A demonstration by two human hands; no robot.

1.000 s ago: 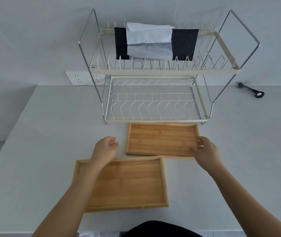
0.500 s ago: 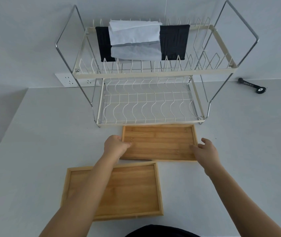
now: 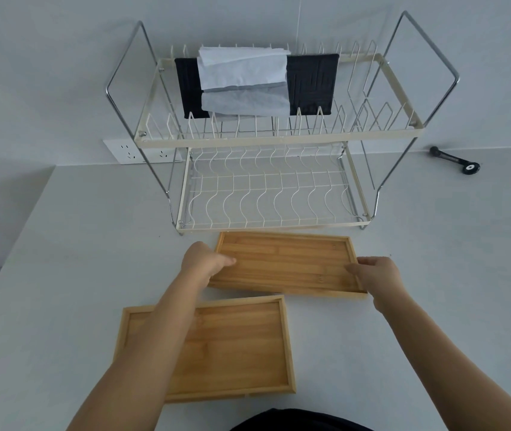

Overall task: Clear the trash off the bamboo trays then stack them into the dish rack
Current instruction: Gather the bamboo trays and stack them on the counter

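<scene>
Both hands are gripping the far tray (image 3: 285, 262) by its short ends, left hand (image 3: 201, 262) and right hand (image 3: 378, 273), right by the rack (image 3: 273, 194) near the counter's back edge. 2nd tray (image 3: 232, 346) is sitting nearer the front edge. No readable writing anywhere.

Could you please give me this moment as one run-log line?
left hand: grips far bamboo tray | right hand: grips same | dish rack: no trays

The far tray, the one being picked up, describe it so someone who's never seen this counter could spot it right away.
Find the two-tier wire dish rack at the back of the white counter. The far tray lies directly in front of the rack's lower shelf. Unlike the near tray, which lies untouched closer to the person, it has the left hand and right hand gripping its two short ends.
</scene>
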